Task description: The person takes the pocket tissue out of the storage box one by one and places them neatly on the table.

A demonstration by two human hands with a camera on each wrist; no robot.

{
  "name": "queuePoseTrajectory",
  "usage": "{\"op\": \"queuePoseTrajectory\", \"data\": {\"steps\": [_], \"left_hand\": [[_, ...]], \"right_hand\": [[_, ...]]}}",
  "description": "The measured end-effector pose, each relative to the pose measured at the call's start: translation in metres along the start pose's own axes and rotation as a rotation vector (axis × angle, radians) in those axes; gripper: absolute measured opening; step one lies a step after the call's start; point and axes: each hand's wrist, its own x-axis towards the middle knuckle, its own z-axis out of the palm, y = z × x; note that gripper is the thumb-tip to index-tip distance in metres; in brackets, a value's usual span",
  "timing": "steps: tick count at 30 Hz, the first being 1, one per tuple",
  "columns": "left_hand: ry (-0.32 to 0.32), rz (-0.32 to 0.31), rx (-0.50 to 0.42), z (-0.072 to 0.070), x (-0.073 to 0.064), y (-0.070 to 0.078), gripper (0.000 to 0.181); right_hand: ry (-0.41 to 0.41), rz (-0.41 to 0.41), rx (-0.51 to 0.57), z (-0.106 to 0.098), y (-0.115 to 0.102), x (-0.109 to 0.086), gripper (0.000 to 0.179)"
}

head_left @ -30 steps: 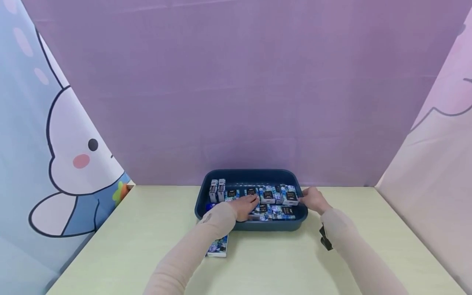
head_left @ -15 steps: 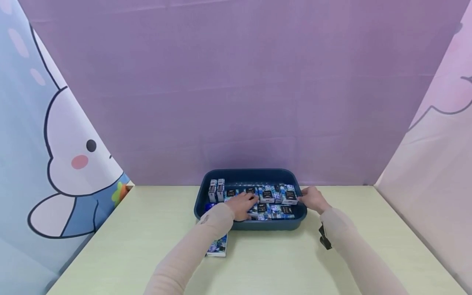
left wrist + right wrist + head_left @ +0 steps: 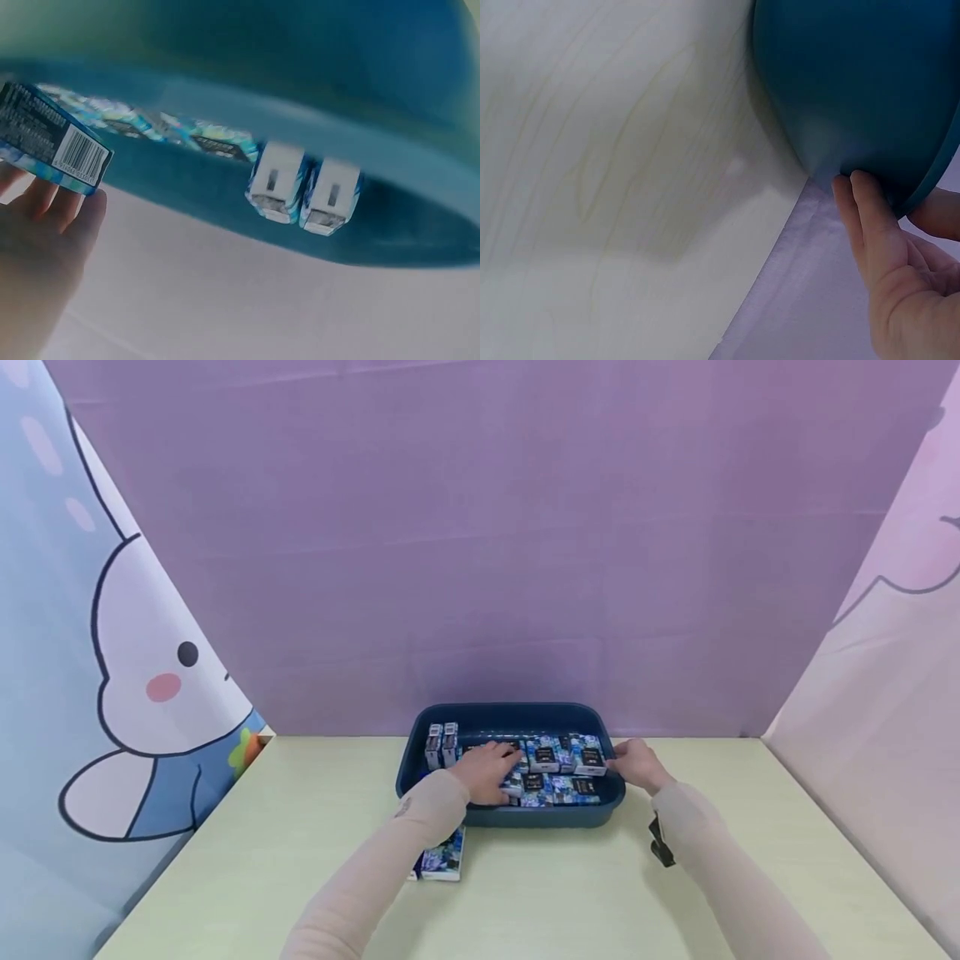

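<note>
My left hand [image 3: 487, 772] is inside the dark blue plastic basin [image 3: 517, 817], over its left-middle part. In the left wrist view its fingers hold a small blue-patterned carton [image 3: 56, 139] with a barcode, tilted; the thumb is hidden. My right hand [image 3: 640, 766] pinches the basin's right rim, with fingers outside and thumb at the inner side in the right wrist view. Several similar cartons [image 3: 543, 755] lie flat in rows inside the basin. Two narrow cartons [image 3: 442, 745] stand upright at its left end.
A patterned carton [image 3: 442, 858] lies on the pale table [image 3: 540, 893] before the basin, with part of another beside it under the left sleeve. A purple cloth [image 3: 480, 568] hangs right behind the basin. Printed cloths flank the table on both sides.
My left hand has shifted slightly left and back over the cartons, covering more of the left-middle ones. The right hand stays at the rim. The basin barely differs.
</note>
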Motion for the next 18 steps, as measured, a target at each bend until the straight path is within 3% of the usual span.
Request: {"op": "queuePoseTrajectory", "data": {"steps": [11, 18], "left_hand": [[0.055, -0.049, -0.068, -0.022, -0.017, 0.002, 0.081], [0.1, -0.048, -0.056, -0.032, -0.037, 0.011, 0.081]], "right_hand": [[-0.008, 0.023, -0.001, 0.0, -0.002, -0.003, 0.039], [-0.01, 0.019, 0.003, -0.001, -0.002, -0.003, 0.038]]}}
